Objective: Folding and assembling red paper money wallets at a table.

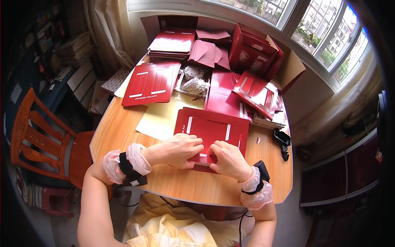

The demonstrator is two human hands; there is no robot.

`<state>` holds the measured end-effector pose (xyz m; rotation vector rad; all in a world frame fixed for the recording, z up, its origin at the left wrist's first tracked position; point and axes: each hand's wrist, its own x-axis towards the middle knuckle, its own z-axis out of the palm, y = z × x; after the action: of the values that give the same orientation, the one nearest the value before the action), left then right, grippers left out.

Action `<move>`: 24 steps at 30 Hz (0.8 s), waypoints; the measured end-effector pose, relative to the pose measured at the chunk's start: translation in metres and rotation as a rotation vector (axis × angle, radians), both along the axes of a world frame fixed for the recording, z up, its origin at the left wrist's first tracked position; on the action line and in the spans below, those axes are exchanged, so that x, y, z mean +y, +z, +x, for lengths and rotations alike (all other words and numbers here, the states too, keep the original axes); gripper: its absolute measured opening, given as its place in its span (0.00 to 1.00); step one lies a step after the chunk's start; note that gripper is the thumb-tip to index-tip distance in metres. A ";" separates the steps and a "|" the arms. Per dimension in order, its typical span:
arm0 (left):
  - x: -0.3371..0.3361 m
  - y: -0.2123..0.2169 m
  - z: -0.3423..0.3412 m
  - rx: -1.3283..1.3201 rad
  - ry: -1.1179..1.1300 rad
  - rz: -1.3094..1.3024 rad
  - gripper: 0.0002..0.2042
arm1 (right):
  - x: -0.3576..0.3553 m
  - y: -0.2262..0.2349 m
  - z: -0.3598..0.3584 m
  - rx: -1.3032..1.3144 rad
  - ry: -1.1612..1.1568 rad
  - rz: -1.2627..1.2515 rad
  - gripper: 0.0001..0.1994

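Seen from above, a person sits at a rounded wooden table [123, 136]; every place below is given from the red card sheet [214, 129] lying flat in front of them.

Nearest, both hands press down on the near edge of that sheet. The left hand [177, 150] lies flat with fingers curled over the edge. The right hand [230, 159] sits just beside it, fingertips pinching or pushing a fold there. Neither hand lifts the sheet; whether either truly grips it or only presses cannot be told. Each wrist wears a black band over a pink ruffled cuff.

The sheet has white strips along its cut-out window and appears only partly folded, so the piece in hand looks unfinished.

Left of the sheet, partly under it, lies a pale yellow paper [158, 119]. Right of it, near the table edge, sits a small black device [282, 138].

Beyond the sheet to the left rests a stack of flat red cards [151, 83] with white slots, seemingly waiting to be worked. Straight beyond is a small tray of crumpled pale wrapping [195, 80]. Beyond and to the right lean more red cut-out cards [257, 94].

Farthest back stand further piles of red sheets [173, 41], red envelopes [210, 51] and an open box [257, 51] under the window. Judging by these piles, much work remains.

An orange wooden chair [39, 144] stands far left.
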<state>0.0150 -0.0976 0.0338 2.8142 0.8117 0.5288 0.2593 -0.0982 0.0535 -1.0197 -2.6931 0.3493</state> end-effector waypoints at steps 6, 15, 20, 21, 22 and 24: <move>0.000 0.000 -0.004 -0.036 -0.003 -0.030 0.10 | 0.001 0.011 -0.001 0.000 -0.010 -0.231 0.08; 0.021 -0.006 -0.014 -0.221 -0.088 -0.366 0.06 | 0.010 0.010 0.007 0.058 -0.057 -0.340 0.10; 0.022 -0.009 -0.021 -0.224 -0.043 -0.308 0.07 | 0.024 -0.003 0.011 0.170 -0.012 -0.480 0.09; 0.024 -0.009 -0.018 -0.226 -0.054 -0.311 0.07 | 0.023 -0.003 0.014 0.183 -0.008 -0.481 0.09; 0.024 -0.009 -0.016 -0.236 -0.047 -0.306 0.08 | 0.024 -0.004 0.017 0.183 -0.017 -0.482 0.09; 0.026 -0.009 -0.015 -0.246 -0.044 -0.304 0.09 | 0.026 -0.004 0.022 0.222 -0.042 -0.609 0.09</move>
<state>0.0004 -0.0720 0.0252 2.4261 0.7108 0.6665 0.2816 -0.0723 0.0494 -1.0935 -2.3997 1.2460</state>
